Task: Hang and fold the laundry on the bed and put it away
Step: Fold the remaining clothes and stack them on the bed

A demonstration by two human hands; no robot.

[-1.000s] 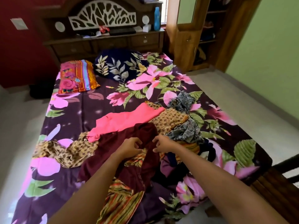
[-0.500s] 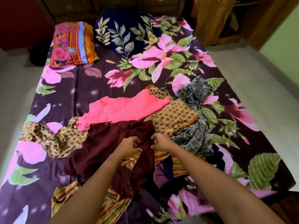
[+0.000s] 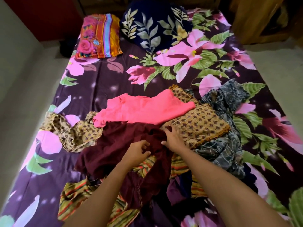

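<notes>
The laundry is not sorted yet: it lies in one loose heap on the bed [image 3: 98, 82], from the middle toward the near edge, while an orange pillow [image 3: 100, 35] and a navy leaf pillow [image 3: 155, 28] stay at the far edge. On top of the heap is a maroon garment [image 3: 114, 145], and both hands are on it. The left hand [image 3: 139, 153] has its fingers curled and seems to pinch a fold of the maroon cloth, probably to find a hem or shoulder for lifting. The right hand [image 3: 173, 138] lies with its fingers apart and rather straight, where the maroon cloth meets a tan printed garment [image 3: 201, 125]; I think it holds the lower pieces down so that only one garment comes up. A pink garment [image 3: 144, 110] lies flat just behind, a grey patterned cloth [image 3: 226, 145] toward the right edge, and a striped cloth [image 3: 73, 199] underneath near the near edge. The layers overlap, so a quick pull may drag the neighbours.
</notes>
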